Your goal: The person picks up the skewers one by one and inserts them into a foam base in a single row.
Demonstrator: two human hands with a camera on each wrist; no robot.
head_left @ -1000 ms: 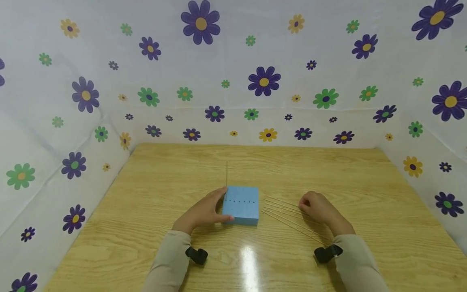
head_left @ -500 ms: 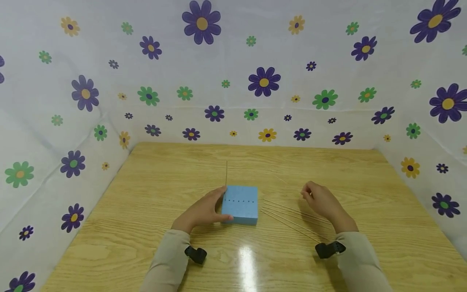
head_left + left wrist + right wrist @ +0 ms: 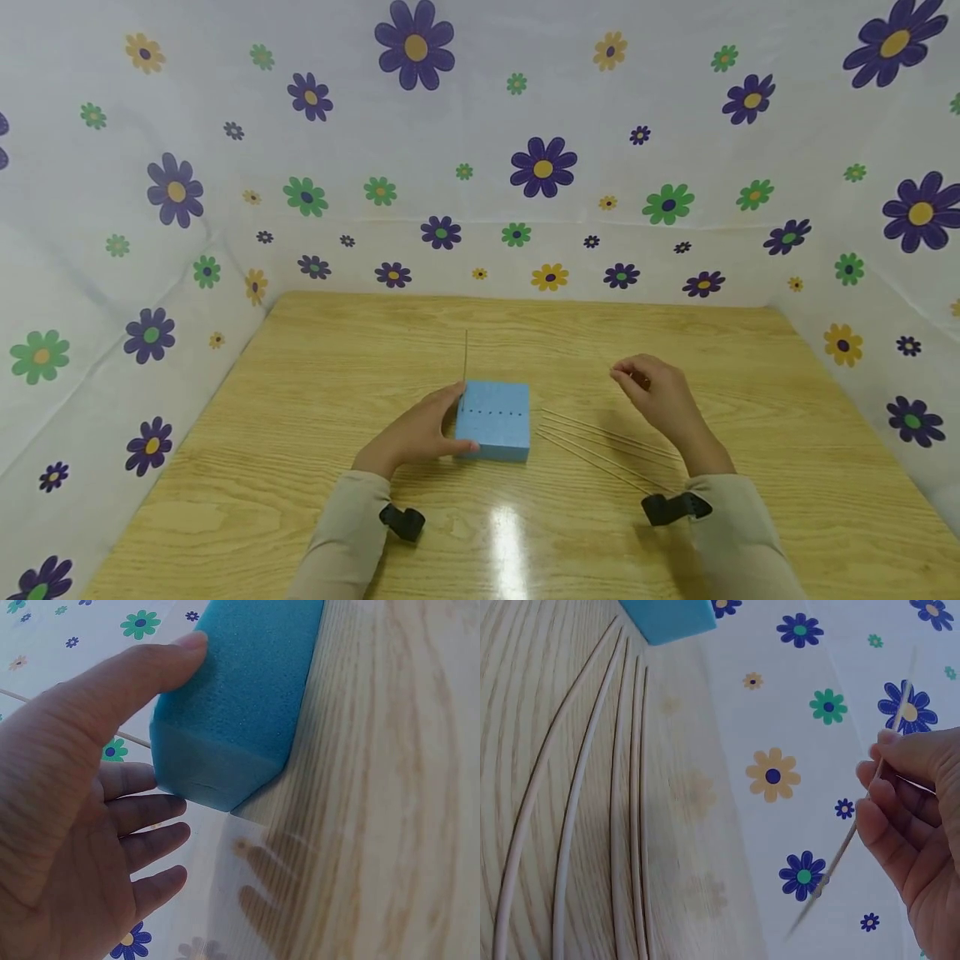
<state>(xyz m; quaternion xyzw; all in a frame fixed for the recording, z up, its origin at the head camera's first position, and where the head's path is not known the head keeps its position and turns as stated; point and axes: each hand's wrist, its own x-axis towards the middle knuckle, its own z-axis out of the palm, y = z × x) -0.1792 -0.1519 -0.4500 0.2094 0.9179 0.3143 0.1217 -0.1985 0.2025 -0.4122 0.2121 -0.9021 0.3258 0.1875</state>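
Note:
A blue foam block [image 3: 495,433] lies on the table with a row of small dark holes across its top. One thin wooden stick [image 3: 466,358] stands upright at the left end of that row. My left hand [image 3: 412,432] holds the block from the left, thumb on the near side and index finger by the far left corner. In the left wrist view, its other fingers are loosely bent beside the block. Raised to the right, my right hand [image 3: 663,400] pinches another thin wooden stick [image 3: 845,840] between thumb and fingertips; that stick slants in the right wrist view.
Several more wooden sticks [image 3: 570,817] lie fanned out on the table, right of the block, with one end close to it. A white cloth [image 3: 480,108] with printed flowers walls off the back and both sides of the wooden table [image 3: 360,350].
My right hand has lifted a stick from the fan and moved it up and away from the others. The left hand and the block stay almost in place.

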